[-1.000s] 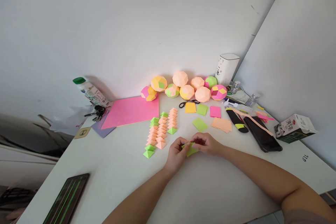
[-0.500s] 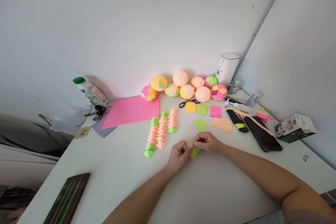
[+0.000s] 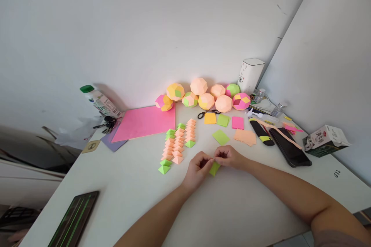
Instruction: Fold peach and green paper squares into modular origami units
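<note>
Between my hands is a small green paper square (image 3: 214, 169), its upper part hidden by fingertips. My left hand (image 3: 198, 168) pinches its upper left edge, thumb and index finger together. From the right, my right hand (image 3: 228, 157) pinches the top edge with closed fingers. Just beyond lies a loose green sheet (image 3: 221, 137). To the left stand rows of folded paper pieces (image 3: 177, 147), mostly peach with some green. Stacks of square notes lie behind the hands: orange (image 3: 210, 118), green (image 3: 223, 120), pink (image 3: 237, 122) and peach (image 3: 245, 137).
Several faceted paper balls (image 3: 206, 101) line the wall, with black scissors (image 3: 205, 115) before them. Rightward lie a box cutter (image 3: 261, 132), a dark phone (image 3: 290, 148) and a milk carton (image 3: 326, 141). A pink sheet (image 3: 145, 122), keys (image 3: 108, 124), a bottle (image 3: 101, 100) and a dark tablet (image 3: 74, 220) are leftward.
My left fingers have shifted slightly up along the green paper, their tips now meeting the right fingertips at its top edge. The right hand has barely moved.
</note>
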Available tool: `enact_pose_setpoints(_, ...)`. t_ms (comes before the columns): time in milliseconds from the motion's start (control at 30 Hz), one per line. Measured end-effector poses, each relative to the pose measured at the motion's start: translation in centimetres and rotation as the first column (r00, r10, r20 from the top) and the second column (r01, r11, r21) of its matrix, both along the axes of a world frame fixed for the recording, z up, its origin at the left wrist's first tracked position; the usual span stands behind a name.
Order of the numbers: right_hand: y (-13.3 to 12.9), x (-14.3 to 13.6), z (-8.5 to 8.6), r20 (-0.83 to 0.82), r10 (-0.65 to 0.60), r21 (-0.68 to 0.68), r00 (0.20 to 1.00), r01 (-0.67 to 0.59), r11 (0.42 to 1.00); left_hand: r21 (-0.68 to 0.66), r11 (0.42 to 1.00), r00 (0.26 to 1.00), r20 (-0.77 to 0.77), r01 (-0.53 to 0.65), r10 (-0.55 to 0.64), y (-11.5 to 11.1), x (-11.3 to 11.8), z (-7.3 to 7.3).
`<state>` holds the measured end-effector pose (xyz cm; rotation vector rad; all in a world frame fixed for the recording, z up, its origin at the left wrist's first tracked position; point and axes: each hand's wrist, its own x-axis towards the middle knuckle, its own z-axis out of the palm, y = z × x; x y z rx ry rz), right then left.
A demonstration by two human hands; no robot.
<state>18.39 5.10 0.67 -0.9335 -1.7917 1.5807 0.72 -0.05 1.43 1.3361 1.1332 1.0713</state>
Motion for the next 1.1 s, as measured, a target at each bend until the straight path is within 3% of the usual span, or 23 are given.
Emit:
enact_pose_setpoints(67, 0.0, 0.0, 0.0, -0.019, -0.018, -0.017, 1.0, 0.018, 1.0, 0.055, 0.998, 0.998, -0.07, 0.014, -0.01, 0.1, 0.0, 0.0)
enact_pose_setpoints(133, -0.1, -0.1, 0.0, -0.047, -0.026, -0.066, 0.999, 0.023, 0.998, 0.053, 0.998, 0.998, -0.039, -0.04, 0.042, 0.2, 0.0, 0.0)
enact_pose_setpoints(233, -0.1, -0.1, 0.3, -0.086, -0.014, -0.118, 0.996, 0.004, 0.993, -0.105, 0.991, 0.989, 0.115, -0.082, 0.095, 0.2, 0.0, 0.1)
enact_pose_setpoints(333, -0.1, -0.1, 0.5, -0.068, -0.008, -0.112, 0.998, 0.001, 0.994, -0.216, 0.976, 0.973, 0.216, -0.04, 0.087, 0.1, 0.0, 0.3)
enact_pose_setpoints(467, 0.0, -0.1, 0.5, -0.017, -0.012, -0.078, 1.0, 0.01, 0.997, -0.179, 0.984, 0.974, 0.225, 0.008, 0.033, 0.1, 0.0, 0.3)
enact_pose_setpoints(767, 0.0, 0.0, 0.4, -0.061, 0.004, -0.117, 0.998, -0.011, 0.993, -0.15, 0.988, 0.94, 0.33, -0.038, 0.087, 0.1, 0.3, -0.5)
enact_pose_setpoints(1100, 0.2, -0.1, 0.2, -0.094, -0.071, -0.198, 0.993, 0.051, 0.979, -0.111, 0.99, 0.981, 0.181, 0.084, -0.063, -0.1, 0.2, -0.7)
